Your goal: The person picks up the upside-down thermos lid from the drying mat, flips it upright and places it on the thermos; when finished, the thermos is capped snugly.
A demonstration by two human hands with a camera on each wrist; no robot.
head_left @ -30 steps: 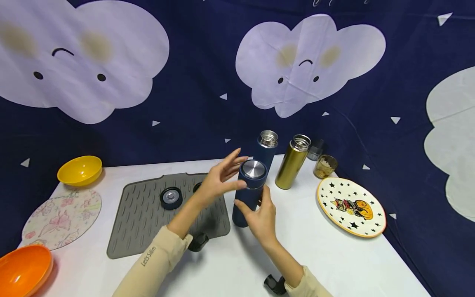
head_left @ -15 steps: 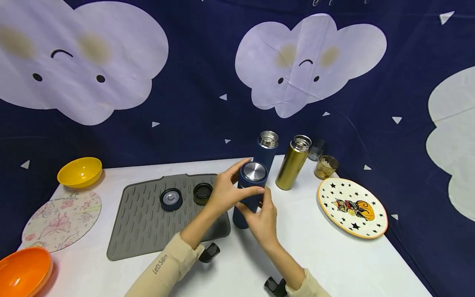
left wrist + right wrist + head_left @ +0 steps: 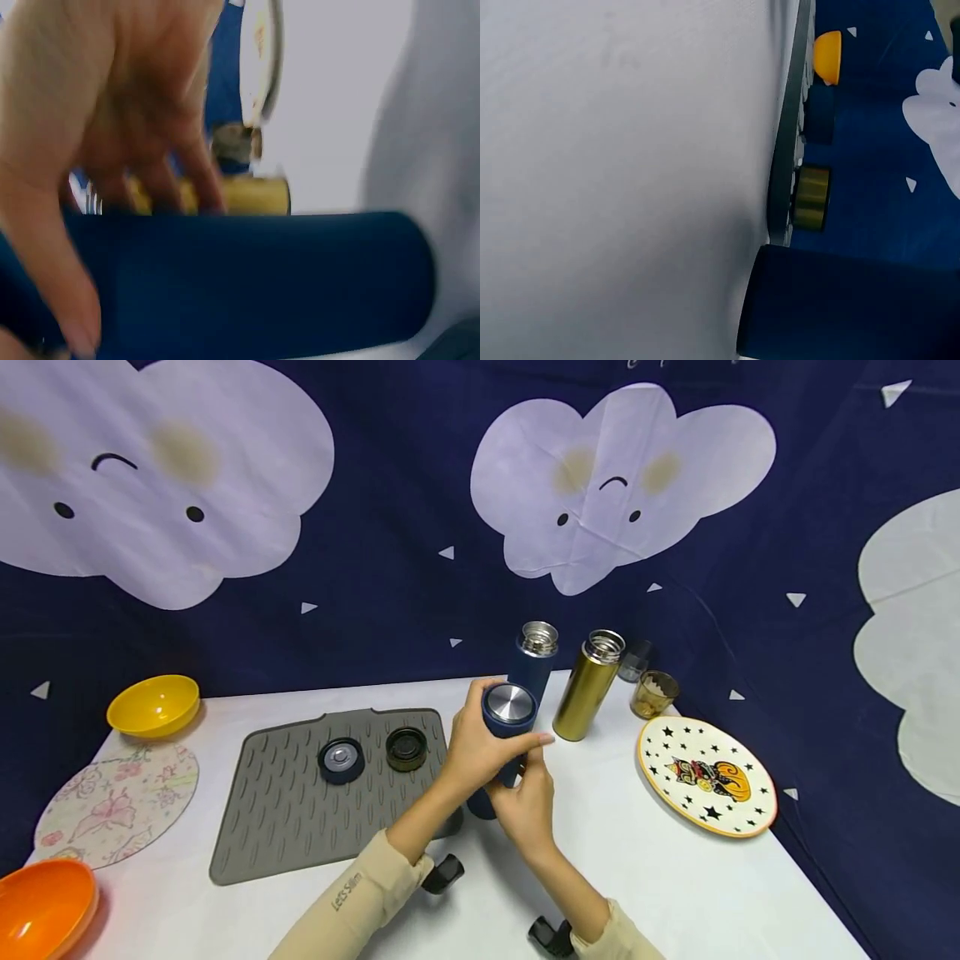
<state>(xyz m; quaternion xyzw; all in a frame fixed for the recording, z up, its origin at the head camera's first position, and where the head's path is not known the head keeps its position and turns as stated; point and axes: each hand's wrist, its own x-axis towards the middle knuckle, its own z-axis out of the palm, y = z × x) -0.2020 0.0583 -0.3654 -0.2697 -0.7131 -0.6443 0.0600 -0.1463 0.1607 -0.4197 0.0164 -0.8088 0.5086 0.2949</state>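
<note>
A dark blue thermos (image 3: 482,803) with a silver-topped lid (image 3: 512,703) stands upright on the table. My left hand (image 3: 478,745) grips it at the lid, fingers behind and thumb across the front. Lower down, my right hand (image 3: 527,806) holds the body, with part of its fingers hidden behind the left thumb. In the left wrist view the thermos (image 3: 262,285) lies between my thumb and fingers. The right wrist view has only its lower body (image 3: 847,307), with no hand visible. Behind stand a lidless blue thermos (image 3: 532,672) and a lidless gold thermos (image 3: 585,693).
To the left, a grey drying mat (image 3: 277,818) bears a blue-rimmed lid (image 3: 341,761) and a dark gold lid (image 3: 407,749). Further left are a yellow bowl (image 3: 153,706), a round patterned mat (image 3: 112,806) and an orange bowl (image 3: 45,910). A plate (image 3: 652,752) and a small glass (image 3: 654,695) stand right.
My left hand has come in from the left, its spread fingers closing round the thermos lid, and its thumb has swung further right. The right hand keeps its hold on the body.
</note>
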